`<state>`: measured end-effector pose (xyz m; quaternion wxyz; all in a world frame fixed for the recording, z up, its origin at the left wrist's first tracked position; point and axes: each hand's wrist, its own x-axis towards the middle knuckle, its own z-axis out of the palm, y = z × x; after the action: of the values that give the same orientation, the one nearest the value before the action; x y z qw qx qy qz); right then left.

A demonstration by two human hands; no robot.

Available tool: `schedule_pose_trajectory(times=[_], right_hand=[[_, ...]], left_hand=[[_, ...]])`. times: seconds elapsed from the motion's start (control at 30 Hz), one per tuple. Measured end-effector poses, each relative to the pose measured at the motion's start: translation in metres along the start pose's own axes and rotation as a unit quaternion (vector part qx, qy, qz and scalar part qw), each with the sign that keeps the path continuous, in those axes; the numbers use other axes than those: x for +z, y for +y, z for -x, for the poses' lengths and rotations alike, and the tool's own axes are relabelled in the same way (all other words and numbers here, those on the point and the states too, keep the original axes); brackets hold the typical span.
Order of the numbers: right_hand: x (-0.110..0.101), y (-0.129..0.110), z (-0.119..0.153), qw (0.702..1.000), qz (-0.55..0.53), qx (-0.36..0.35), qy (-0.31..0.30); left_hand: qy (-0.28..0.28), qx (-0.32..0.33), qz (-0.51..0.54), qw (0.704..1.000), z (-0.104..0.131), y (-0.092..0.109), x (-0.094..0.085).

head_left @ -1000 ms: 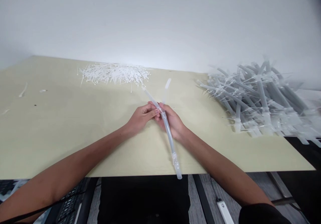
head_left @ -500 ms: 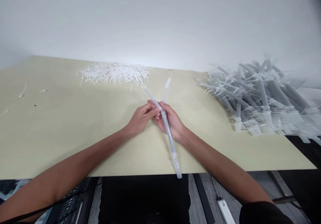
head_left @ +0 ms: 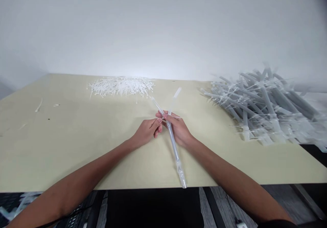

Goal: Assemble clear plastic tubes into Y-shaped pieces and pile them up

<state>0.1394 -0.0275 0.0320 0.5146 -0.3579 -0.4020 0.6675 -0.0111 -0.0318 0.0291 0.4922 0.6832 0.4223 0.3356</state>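
A translucent Y-shaped plastic tube (head_left: 173,144) lies across my right hand, its long leg pointing down toward the table's front edge and two short branches pointing away. My right hand (head_left: 182,132) is closed on the tube just below the fork, thumb on top. A thin white cable tie (head_left: 176,117) shows at the fork. My left hand (head_left: 146,132) is pinched shut beside the fork, seemingly on one end of that tie; the fingers partly hide it.
A heap of white cable ties (head_left: 122,86) lies at the back of the table (head_left: 84,146). At the right is a large pile of similar tubes (head_left: 268,102) with ties on them. A few loose ties (head_left: 39,105) lie at the far left.
My left hand has drawn slightly down and away from the fork, and the tie now shows more clearly. The whole view has shifted a little with the head.
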Motion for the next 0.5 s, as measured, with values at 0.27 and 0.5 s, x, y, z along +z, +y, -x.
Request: schedule_pose_trajectory(times=[0.27,0.5], right_hand=[[-0.001,0.013,-0.003,0.993,0.098,-0.045,0.039],[-0.005,0.009,-0.006,0.994,0.100,-0.034,0.021]], left_hand=[[-0.007,0.000,-0.070,0.998,-0.002,-0.003,0.002],[0.012,-0.009,-0.028,0.999,-0.003,-0.004,0.004]])
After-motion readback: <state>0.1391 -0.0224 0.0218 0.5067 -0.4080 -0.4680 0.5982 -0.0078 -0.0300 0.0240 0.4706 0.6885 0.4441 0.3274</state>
